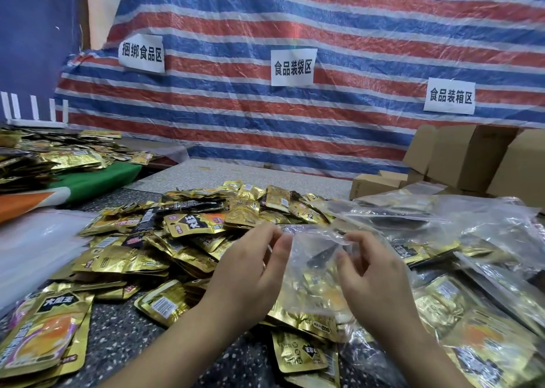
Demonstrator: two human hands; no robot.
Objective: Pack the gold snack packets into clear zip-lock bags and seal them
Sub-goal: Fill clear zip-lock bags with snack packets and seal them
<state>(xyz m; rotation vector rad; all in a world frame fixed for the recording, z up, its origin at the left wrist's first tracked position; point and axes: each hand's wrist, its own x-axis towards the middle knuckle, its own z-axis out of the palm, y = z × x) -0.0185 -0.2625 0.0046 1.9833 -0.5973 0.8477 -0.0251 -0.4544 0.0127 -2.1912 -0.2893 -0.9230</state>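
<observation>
A clear zip-lock bag (312, 272) with gold snack packets inside lies between my hands, in front of me. My left hand (250, 272) pinches the bag's top edge at its left end. At the right end of that edge, my right hand (371, 269) pinches it with curled fingers. A big loose heap of gold snack packets (182, 234) covers the speckled table (118, 337) to the left and behind the bag. Filled clear bags (472, 269) are piled on the right.
A stack of empty clear bags (38, 243) lies at the left. A second heap of gold packets (44, 154) sits on a green cloth at far left. Cardboard boxes (472, 157) stand at the back right, before a striped tarp with paper signs.
</observation>
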